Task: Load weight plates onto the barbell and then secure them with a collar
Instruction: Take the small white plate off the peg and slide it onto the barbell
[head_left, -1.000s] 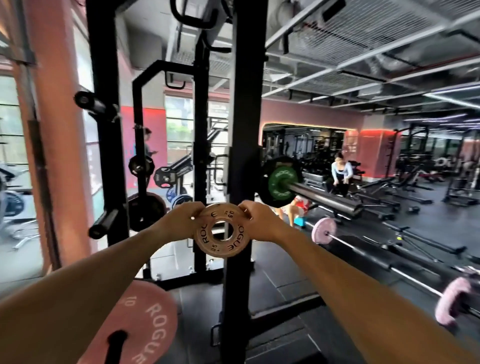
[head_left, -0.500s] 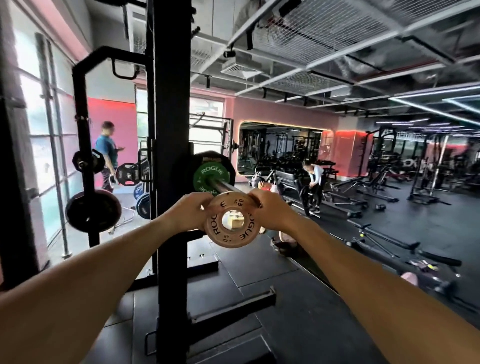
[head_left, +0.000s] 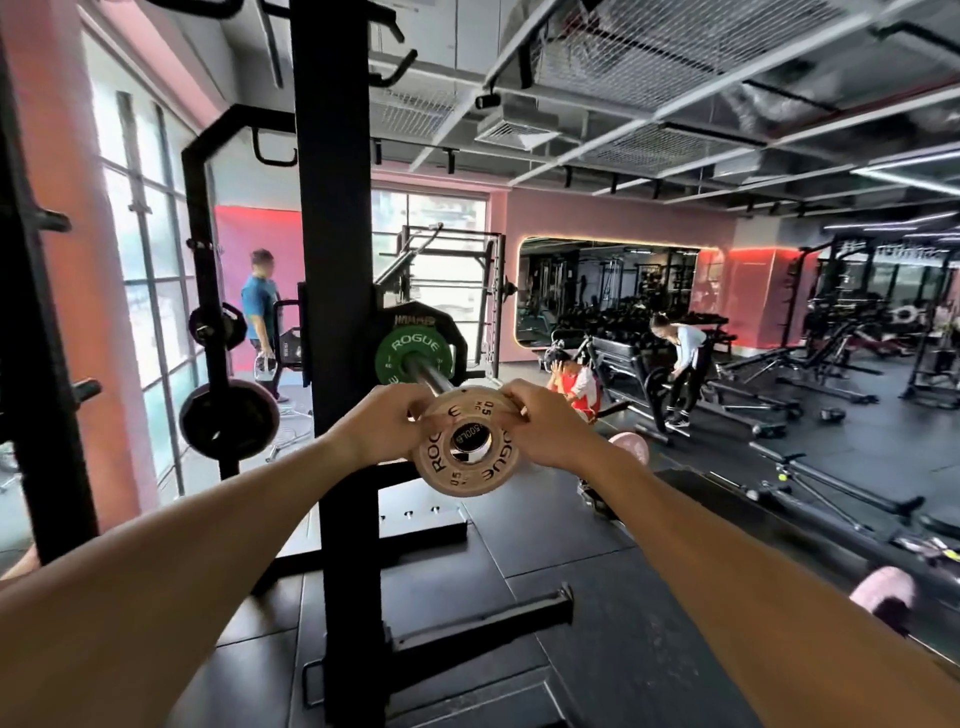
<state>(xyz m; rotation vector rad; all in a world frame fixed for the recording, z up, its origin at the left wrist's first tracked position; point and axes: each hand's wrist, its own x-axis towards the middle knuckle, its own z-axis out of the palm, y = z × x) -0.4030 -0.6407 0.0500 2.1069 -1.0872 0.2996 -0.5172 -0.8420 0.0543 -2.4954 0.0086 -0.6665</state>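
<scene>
Fingers (head_left: 415, 402) of the left hand (head_left: 387, 426) curl over the upper left rim of the small tan plate (head_left: 466, 448); those of the right hand (head_left: 550, 423) curl over its upper right rim. Both hands grip the plate, face toward the camera, with ROGUE and 0.5 markings legible. The end of the barbell sleeve (head_left: 428, 375) shows through the plate's centre hole as a shiny cap; the plate appears to sit at the sleeve tip, though how far the bore has passed over the end cannot be told from this angle.

Further along the sleeve, a green plate (head_left: 414, 353) marked ROGUE sits against a larger black plate (head_left: 415, 325). The black rack upright (head_left: 335, 312) stands just left of these plates and partly covers them. The rack's base rails (head_left: 478, 621) run across the dark floor below the forearms.

To the left, a second rack post (head_left: 208, 270) carries stored dark plates (head_left: 228, 418) on side pegs. A person in a blue shirt (head_left: 258, 306) stands beyond it near the windows. To the right, a person in a red top (head_left: 571, 379) crouches low, and another in a white top (head_left: 683, 353) bends over a bench. A pink plate (head_left: 883, 597) lies on the floor at lower right.
</scene>
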